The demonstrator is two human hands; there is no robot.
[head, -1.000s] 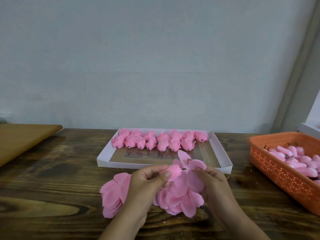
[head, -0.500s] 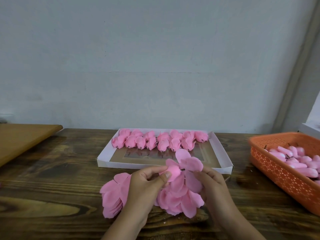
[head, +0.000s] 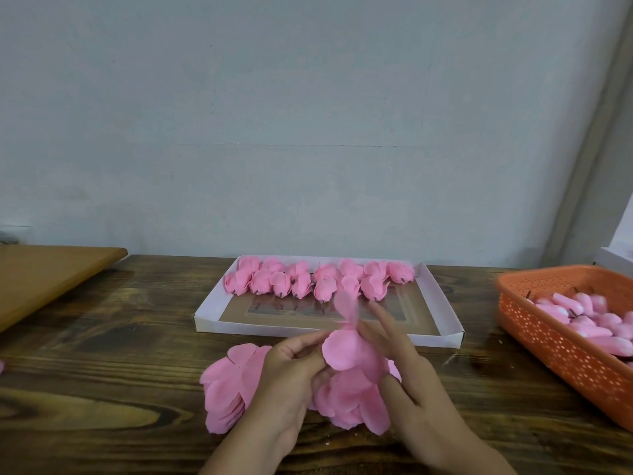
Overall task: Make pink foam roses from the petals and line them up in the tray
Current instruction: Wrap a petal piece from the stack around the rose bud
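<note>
I hold a half-made pink foam rose (head: pixel 349 354) just above the table, in front of the white tray (head: pixel 212 323). My left hand (head: pixel 291 382) pinches its left side with thumb and fingers. My right hand (head: pixel 411 378) holds its right side, the index finger sticking out straight toward the tray. One petal stands up blurred above the rose. Several finished roses (head: pixel 318 279) lie in rows along the tray's far side. A stack of loose pink petals (head: pixel 229 389) lies on the table left of my left hand, more petals (head: pixel 346 402) under the rose.
An orange perforated basket (head: pixel 555 341) with several pink bud cores stands at the right. A lighter wooden board (head: pixel 44 279) lies at the far left. The dark wooden table (head: pixel 102 371) runs up to a grey wall.
Both hands have turned the rose: a broad petal now wraps its front, one petal flips upward, and my right index finger has straightened out.
</note>
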